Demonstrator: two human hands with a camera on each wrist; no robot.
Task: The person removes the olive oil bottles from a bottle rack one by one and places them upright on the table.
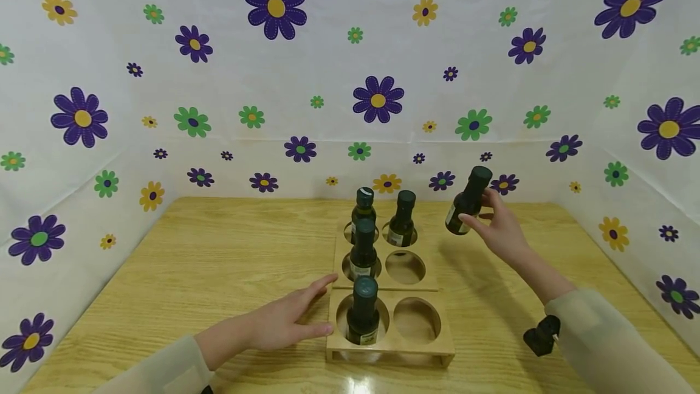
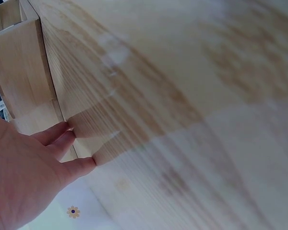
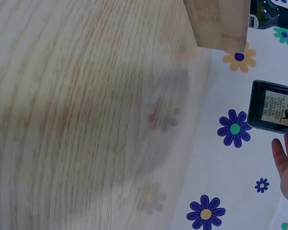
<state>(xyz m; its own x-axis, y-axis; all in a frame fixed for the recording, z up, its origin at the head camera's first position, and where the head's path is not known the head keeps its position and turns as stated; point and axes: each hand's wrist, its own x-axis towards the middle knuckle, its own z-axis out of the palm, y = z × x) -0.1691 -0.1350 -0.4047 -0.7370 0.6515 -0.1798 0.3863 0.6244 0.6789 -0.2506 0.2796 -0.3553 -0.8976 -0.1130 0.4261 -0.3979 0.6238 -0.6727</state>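
Note:
My right hand [image 1: 500, 230] grips a dark glass bottle [image 1: 469, 202] with a black cap, tilted and held up to the right of a wooden bottle rack [image 1: 445, 345]. In the right wrist view, the label on the held bottle [image 3: 278, 106] shows, with fingertips at its lower side. My left hand [image 1: 281, 321] is spread, fingers fairly straight, against the rack's left side; in the left wrist view its fingertips meet the rack's edge by the tabletop. Several similar bottles stand upright in the rack: the left column holds a front bottle [image 1: 363, 312], a middle bottle [image 1: 363, 251] and a back bottle [image 1: 363, 214].
Another bottle [image 1: 402, 221] stands in the back right hole. The middle right hole [image 1: 405, 267] and front right hole [image 1: 417, 321] hold no bottle. A flower-patterned white sheet [image 1: 328, 65] encloses the wooden table [image 1: 219, 254] at the back and sides.

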